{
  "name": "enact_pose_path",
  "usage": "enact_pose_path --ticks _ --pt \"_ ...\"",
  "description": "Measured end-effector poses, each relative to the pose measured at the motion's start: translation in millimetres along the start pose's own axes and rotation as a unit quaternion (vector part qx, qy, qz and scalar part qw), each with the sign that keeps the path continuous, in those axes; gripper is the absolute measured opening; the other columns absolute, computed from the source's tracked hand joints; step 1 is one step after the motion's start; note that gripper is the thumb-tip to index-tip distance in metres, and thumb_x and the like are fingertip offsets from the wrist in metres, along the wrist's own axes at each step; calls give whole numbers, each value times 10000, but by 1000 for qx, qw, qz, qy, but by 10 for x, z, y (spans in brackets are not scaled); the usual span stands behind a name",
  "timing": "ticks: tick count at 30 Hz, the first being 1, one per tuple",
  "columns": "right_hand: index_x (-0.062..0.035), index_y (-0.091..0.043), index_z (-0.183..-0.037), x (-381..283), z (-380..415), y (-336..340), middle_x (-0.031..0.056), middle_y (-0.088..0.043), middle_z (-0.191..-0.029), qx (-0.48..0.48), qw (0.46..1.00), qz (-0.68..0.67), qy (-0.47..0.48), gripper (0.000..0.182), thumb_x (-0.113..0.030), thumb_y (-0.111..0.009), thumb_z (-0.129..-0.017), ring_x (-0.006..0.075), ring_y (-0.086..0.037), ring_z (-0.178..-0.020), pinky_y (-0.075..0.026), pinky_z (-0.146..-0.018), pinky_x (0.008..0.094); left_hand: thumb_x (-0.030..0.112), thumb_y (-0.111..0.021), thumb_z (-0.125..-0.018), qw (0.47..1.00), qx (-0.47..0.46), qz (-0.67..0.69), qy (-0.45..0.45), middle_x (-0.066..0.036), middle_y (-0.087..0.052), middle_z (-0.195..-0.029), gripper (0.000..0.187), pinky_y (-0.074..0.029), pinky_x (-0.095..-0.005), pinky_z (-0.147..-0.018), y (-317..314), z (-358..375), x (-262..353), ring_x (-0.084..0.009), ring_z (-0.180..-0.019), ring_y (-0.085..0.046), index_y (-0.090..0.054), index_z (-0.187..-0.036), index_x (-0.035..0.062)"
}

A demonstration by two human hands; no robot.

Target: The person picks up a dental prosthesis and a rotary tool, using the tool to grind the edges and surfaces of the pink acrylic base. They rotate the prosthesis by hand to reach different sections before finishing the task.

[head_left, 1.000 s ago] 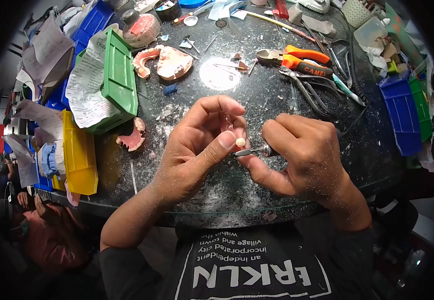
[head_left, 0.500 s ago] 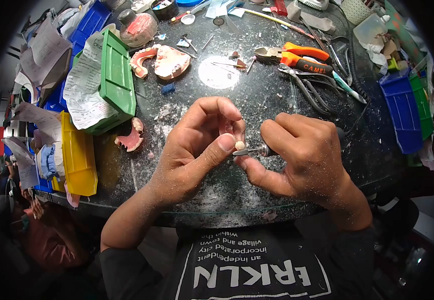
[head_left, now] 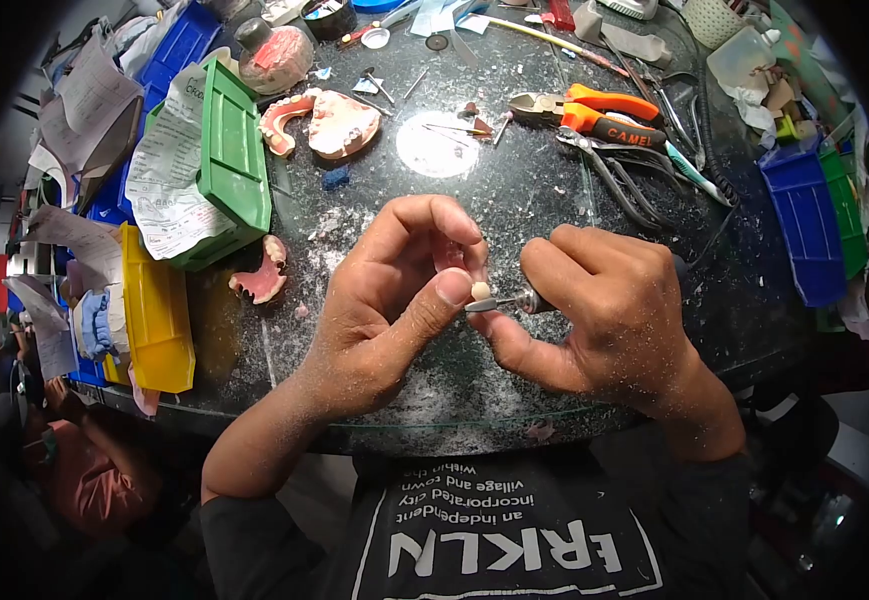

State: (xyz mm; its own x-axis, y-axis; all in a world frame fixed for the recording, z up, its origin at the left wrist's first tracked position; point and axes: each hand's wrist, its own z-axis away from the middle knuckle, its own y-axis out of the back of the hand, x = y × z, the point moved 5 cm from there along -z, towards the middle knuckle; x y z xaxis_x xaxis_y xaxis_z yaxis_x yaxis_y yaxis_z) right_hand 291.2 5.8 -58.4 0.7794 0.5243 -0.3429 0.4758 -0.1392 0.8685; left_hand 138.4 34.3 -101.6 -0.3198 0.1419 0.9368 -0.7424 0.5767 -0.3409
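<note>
My left hand (head_left: 379,315) pinches a small cream-coloured dental tooth (head_left: 480,290) between thumb and fingers. Wrapped around a rotary handpiece (head_left: 529,300) is my right hand (head_left: 614,310), its thumb reaching under the tip. A grey grinding disc (head_left: 480,306) on the handpiece's thin shank sits just below the tooth and appears to touch it. Most of the handpiece is hidden by my right fingers. Pale dust covers both hands. To the left of my left hand lies a pink denture piece (head_left: 262,270).
Dental casts (head_left: 342,124) lie beyond my hands, near a green bin (head_left: 236,150) with papers. A yellow bin (head_left: 159,310) stands left. Orange-handled cutters (head_left: 609,110) and pliers (head_left: 619,180) lie back right; a blue bin (head_left: 804,225) is farther right. Another person (head_left: 94,465) is at lower left.
The tooth has turned slightly against the disc, while both hands stay almost in place. At lower left, the other person's arm and hand have shifted.
</note>
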Motion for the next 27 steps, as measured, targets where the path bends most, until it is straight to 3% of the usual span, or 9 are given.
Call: enact_pose_path --ticks 27 --pt "-90 -557 -714 -22 -10 0 28 -485 -585 4 1000 -4 0 360 -396 -730 -793 162 -526 -450 -410 -405 328 103 -563 -988 1000 17 -3 -3 -64 -508 -989 261 -435 -289 -825 -33 23 42 -137 -911 -500 -425 -1203 51"
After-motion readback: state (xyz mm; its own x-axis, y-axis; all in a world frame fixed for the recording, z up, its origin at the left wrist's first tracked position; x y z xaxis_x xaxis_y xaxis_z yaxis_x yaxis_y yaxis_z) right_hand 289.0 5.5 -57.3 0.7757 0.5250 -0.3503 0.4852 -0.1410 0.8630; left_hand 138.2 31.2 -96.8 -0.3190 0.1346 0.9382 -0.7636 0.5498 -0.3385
